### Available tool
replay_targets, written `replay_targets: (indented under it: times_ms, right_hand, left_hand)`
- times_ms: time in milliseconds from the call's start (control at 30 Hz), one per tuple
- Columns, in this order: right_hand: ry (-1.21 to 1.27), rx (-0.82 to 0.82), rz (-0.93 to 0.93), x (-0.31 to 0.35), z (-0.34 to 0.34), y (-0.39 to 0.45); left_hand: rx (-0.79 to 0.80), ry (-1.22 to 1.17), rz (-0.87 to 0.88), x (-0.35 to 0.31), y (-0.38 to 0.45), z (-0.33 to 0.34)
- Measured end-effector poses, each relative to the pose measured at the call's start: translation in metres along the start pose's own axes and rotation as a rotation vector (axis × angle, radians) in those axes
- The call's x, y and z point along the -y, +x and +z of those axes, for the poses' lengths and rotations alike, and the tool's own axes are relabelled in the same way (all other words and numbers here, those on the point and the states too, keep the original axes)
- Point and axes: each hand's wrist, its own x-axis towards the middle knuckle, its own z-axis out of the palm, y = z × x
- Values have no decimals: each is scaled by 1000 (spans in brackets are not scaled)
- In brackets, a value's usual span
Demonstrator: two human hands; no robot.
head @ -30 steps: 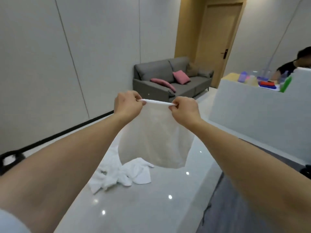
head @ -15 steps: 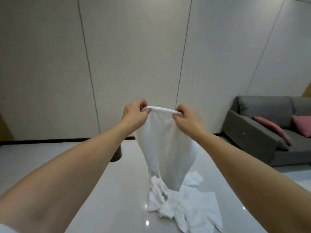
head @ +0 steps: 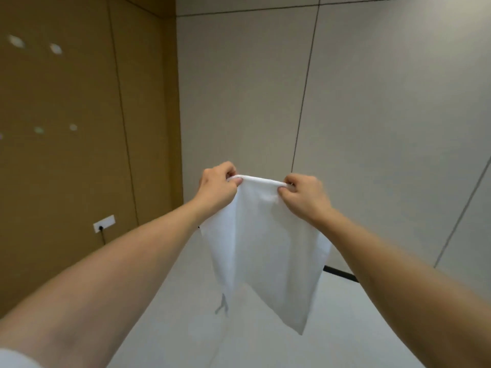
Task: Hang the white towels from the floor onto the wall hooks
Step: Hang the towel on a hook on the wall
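White towel (head: 265,243) hanging down over the floor (head: 265,349), top edge pinched tight by left hand (head: 216,188) and right hand (head: 305,196), no containers seen.

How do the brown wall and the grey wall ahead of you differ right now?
The brown wall stands on the left and carries a white outlet plate with a cord; the grey wall fills the right and shows no fitting. The towel, gripped by the left hand and right hand, hangs before the grey wall. Both have vertical panel seams.
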Motion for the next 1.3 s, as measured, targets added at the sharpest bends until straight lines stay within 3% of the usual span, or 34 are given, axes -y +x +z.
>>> replay_targets:
  times_ms: [433, 700, 1067, 1300]
  right_hand:
    - [268, 177, -484, 282, 235, 174]
    - [436, 183, -716, 434, 373, 275]
    - [651, 170, -972, 636, 468, 413]
    - [716, 36, -1061, 763, 523, 450]
  left_hand:
    - [-331, 275, -241, 240, 68, -265]
    - [-524, 487, -308, 352, 124, -393]
    - [-744, 732, -386, 445, 212, -570]
    - [-830, 796, -341, 510, 238, -672]
